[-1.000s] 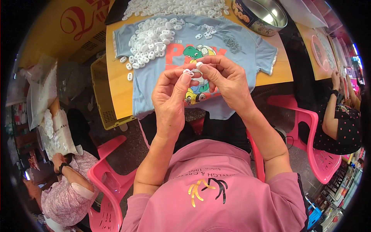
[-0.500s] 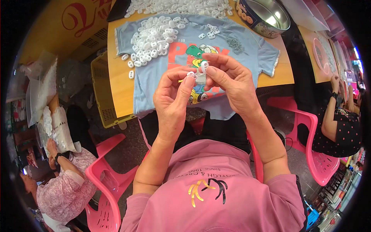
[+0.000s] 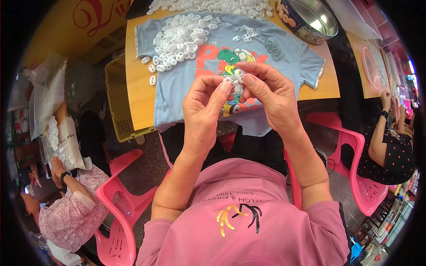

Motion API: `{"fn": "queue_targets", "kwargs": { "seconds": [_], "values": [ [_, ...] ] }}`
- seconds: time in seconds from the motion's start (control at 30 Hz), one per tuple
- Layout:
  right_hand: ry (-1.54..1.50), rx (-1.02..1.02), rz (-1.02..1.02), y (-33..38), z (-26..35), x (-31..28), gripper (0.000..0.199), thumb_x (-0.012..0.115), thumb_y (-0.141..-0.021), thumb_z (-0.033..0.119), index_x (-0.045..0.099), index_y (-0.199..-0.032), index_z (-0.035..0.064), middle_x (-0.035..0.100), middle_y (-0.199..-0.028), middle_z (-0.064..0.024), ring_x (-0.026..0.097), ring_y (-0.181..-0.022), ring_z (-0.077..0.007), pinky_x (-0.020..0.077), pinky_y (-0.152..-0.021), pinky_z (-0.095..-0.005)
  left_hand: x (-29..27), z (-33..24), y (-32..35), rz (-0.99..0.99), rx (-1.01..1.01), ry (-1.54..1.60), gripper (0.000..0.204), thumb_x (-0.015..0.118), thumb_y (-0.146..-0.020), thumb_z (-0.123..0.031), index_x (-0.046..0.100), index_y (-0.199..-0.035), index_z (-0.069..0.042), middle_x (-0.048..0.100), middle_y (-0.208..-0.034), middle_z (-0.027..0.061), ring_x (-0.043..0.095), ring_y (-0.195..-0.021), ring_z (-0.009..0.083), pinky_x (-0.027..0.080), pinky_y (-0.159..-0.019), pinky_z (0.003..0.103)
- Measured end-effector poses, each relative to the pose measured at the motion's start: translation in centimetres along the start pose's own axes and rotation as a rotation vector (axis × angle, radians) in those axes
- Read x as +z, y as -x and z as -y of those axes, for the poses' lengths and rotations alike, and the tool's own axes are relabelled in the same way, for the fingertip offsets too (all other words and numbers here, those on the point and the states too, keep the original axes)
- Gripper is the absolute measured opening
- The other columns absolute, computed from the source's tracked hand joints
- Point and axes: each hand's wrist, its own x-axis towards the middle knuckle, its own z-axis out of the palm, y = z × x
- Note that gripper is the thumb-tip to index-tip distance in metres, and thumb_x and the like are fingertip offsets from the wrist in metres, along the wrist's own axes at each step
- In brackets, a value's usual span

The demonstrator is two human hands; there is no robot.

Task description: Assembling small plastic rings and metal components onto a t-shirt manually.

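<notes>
Above the blue T-shirt, both my hands pinch small white plastic pieces close together. My left hand is closed on a white piece between thumb and index finger. In the fingertips of my right hand is another white piece, held right beside the first; whether the two touch cannot be made out. A heap of white two-holed oval pieces lies on the shirt's far left part. Several joined-looking pieces and a small pile of thin grey metal bits lie farther right.
The shirt covers much of a wooden table. More white pieces are spread along its far edge, next to a round metal tin. A yellow crate stands left below. Pink chairs and seated people flank me.
My hands have come closer together, bringing the two white pieces side by side. The whole view has shifted slightly.
</notes>
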Motion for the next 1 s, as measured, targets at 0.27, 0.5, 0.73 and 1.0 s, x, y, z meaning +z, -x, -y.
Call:
{"fn": "queue_targets", "kwargs": {
  "seconds": [0.27, 0.5, 0.73, 1.0],
  "values": [
    [0.118, -0.051, -0.010, 0.2, 0.1, 0.2, 0.025, 0.058, -0.095, 0.008, 0.062, -0.118, -0.0025, 0.062, -0.086, -0.0022, 0.056, -0.072, -0.0069, 0.0518, -0.067, -0.0236, -0.1, 0.3, 0.0, -0.004, 0.000, -0.052, 0.013, 0.063, -0.094, -0.012, 0.059, -0.100, -0.002, 0.062, -0.093, 0.0019, 0.057, -0.085, 0.0061, 0.047, -0.076, 0.023],
    [0.184, -0.078, -0.036, 0.3, -0.1, 0.6, 0.024, 0.058, -0.096, 0.007, 0.063, -0.117, -0.0005, 0.062, -0.088, -0.0010, 0.054, -0.072, -0.0057, 0.0481, -0.066, -0.0208, 0.2, 0.4, 0.1, -0.033, 0.015, -0.092, 0.011, 0.063, -0.094, -0.011, 0.058, -0.099, -0.002, 0.062, -0.093, 0.0008, 0.055, -0.085, 0.0046, 0.046, -0.074, 0.021],
    [0.231, -0.102, -0.054, 0.1, -0.2, 0.7, 0.022, 0.059, -0.095, 0.006, 0.064, -0.116, -0.0002, 0.062, -0.090, -0.0013, 0.055, -0.072, -0.0061, 0.0472, -0.066, -0.0203, 0.4, 0.3, 0.4, -0.059, -0.001, -0.073, 0.011, 0.063, -0.094, -0.012, 0.059, -0.098, -0.002, 0.063, -0.092, 0.0020, 0.056, -0.084, 0.0054, 0.046, -0.074, 0.021],
    [0.434, -0.279, -0.003, 0.0, -0.9, 0.7, 0.023, 0.059, -0.094, 0.002, 0.064, -0.115, -0.0011, 0.061, -0.100, -0.0031, 0.056, -0.075, -0.0070, 0.0480, -0.067, -0.0200, 0.1, 0.6, 0.5, -0.060, -0.022, -0.018, 0.010, 0.064, -0.093, -0.010, 0.059, -0.096, -0.002, 0.063, -0.091, 0.0024, 0.057, -0.082, 0.0060, 0.047, -0.072, 0.022]
  ]
}}
